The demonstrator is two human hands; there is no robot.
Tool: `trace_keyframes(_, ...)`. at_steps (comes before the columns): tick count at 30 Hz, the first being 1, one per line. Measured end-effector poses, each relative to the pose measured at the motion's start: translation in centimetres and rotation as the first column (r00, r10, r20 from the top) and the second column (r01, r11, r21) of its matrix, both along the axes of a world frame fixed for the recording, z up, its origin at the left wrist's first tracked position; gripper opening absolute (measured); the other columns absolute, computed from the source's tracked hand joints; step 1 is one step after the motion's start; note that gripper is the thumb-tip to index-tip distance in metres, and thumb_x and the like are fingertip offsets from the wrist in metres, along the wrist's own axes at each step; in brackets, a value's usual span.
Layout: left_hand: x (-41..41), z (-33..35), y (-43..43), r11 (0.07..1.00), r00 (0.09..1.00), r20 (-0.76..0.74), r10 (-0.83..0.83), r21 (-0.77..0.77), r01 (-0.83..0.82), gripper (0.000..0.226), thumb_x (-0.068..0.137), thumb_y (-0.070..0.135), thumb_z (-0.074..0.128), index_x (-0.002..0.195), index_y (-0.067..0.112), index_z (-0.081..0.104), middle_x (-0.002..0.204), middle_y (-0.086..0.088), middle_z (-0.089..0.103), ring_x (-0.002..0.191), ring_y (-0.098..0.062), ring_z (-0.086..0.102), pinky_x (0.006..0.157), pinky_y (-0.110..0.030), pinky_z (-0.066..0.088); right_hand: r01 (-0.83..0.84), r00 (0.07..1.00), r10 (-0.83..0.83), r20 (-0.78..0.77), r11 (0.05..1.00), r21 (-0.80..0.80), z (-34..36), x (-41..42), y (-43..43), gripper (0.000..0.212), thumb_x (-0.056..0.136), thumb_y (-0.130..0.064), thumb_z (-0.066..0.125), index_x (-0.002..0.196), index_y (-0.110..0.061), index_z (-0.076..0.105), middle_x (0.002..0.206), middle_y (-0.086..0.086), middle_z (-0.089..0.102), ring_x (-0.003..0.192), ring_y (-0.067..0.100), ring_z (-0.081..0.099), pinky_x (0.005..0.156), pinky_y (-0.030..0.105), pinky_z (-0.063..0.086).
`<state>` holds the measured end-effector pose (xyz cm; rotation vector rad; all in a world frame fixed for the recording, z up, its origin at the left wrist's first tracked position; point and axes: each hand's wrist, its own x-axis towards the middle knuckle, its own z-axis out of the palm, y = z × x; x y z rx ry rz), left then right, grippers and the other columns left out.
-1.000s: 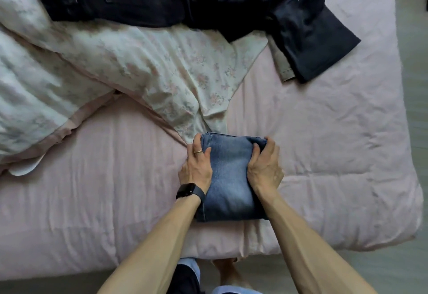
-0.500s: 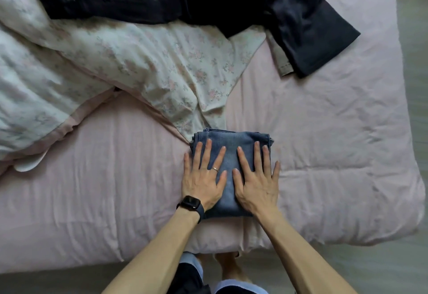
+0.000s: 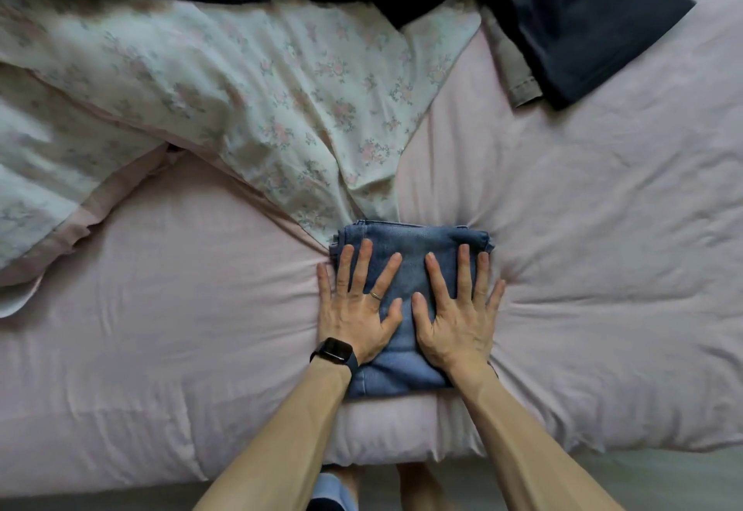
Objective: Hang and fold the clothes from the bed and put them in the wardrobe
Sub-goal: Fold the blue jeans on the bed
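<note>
A folded pair of blue jeans (image 3: 414,241) lies in a compact block near the front edge of the pink bed (image 3: 603,269). My left hand (image 3: 358,309), with a ring and a black watch on the wrist, presses flat on the jeans' left half, fingers spread. My right hand (image 3: 458,317) presses flat on the right half the same way. A dark navy garment (image 3: 583,15) sprawls across the back of the bed. Under its sleeve a strip of beige cloth (image 3: 516,72) shows.
A floral white duvet (image 3: 241,100) is bunched over the bed's left and middle, its corner reaching the jeans. The bed's front edge runs along the bottom, with grey floor (image 3: 663,478) and my feet below it.
A second ago both hands gripped the jeans' sides with curled fingers; then they moved on top and flattened. The jeans bundle now sits pressed down into the bed.
</note>
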<state>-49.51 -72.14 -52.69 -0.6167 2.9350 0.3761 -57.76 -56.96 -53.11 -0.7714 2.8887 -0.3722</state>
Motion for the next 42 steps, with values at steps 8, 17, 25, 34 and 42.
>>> trace_keyframes(8, 0.8, 4.2, 2.1, 0.967, 0.966, -0.044, 0.253, 0.007, -0.253, 0.069, 0.091, 0.060, 0.052, 0.154, 0.038, 0.032, 0.160, -0.021, 0.022, 0.144, -0.038, 0.031, 0.113, -0.054, 0.033, 0.163, 0.985, -0.155, 0.080, 0.981, -0.106, 3.3, 0.5, 0.2, 0.071, 0.091, -0.056, 0.060, 0.154, -0.031, 0.040, 0.166, 0.019, 0.015, 0.147, 0.040, 0.028, 0.113, 0.055, 0.034)
trace_keyframes(17, 0.2, 7.4, 2.1, 0.877, 0.891, 0.213, 0.400, 0.194, -0.440, 0.081, 0.084, 0.081, 0.034, 0.145, 0.063, -0.016, 0.144, -0.014, 0.026, 0.112, -0.037, 0.045, 0.095, -0.045, 0.045, 0.242, 0.919, -0.232, 0.318, 0.970, 0.010, 7.3, 0.4, -0.7, 0.076, 0.088, -0.068, 0.054, 0.152, -0.059, 0.012, 0.168, 0.004, 0.001, 0.129, 0.039, 0.035, 0.092, 0.051, 0.050)
trace_keyframes(25, 0.1, 6.2, 2.1, 0.836, 0.894, 0.147, 0.423, 0.318, -0.447, 0.086, 0.081, 0.078, 0.050, 0.143, 0.069, -0.009, 0.123, -0.008, 0.028, 0.092, -0.038, 0.056, 0.080, -0.044, 0.054, 0.194, 0.944, -0.219, 0.249, 0.973, 0.122, 6.6, 1.1, -0.7, 0.073, 0.095, -0.068, 0.040, 0.155, -0.054, 0.002, 0.167, 0.011, 0.000, 0.113, 0.038, 0.047, 0.080, 0.050, 0.054)
trace_keyframes(34, 0.1, 6.4, 2.4, 0.851, 0.905, 0.152, 0.398, 0.307, -0.425, 0.085, 0.086, 0.073, 0.049, 0.146, 0.064, -0.010, 0.134, -0.010, 0.023, 0.104, -0.039, 0.055, 0.084, -0.047, 0.056, 0.212, 0.937, -0.209, 0.279, 0.977, 0.019, 6.3, 0.8, -0.8, 0.073, 0.094, -0.059, 0.055, 0.157, -0.046, 0.021, 0.164, 0.017, 0.014, 0.134, 0.040, 0.042, 0.094, 0.053, 0.050)
trace_keyframes(42, -0.7, 10.9, 1.7, 0.857, 0.900, 0.145, 0.412, 0.272, -0.437, 0.078, 0.090, 0.072, 0.040, 0.154, 0.051, 0.001, 0.131, -0.008, 0.020, 0.101, -0.033, 0.053, 0.076, -0.042, 0.055, 0.157, 0.950, -0.145, 0.278, 0.987, -0.020, 11.1, -0.6, -1.8, 0.070, 0.094, -0.061, 0.051, 0.154, -0.048, 0.017, 0.157, 0.008, 0.018, 0.132, 0.034, 0.046, 0.085, 0.054, 0.055)
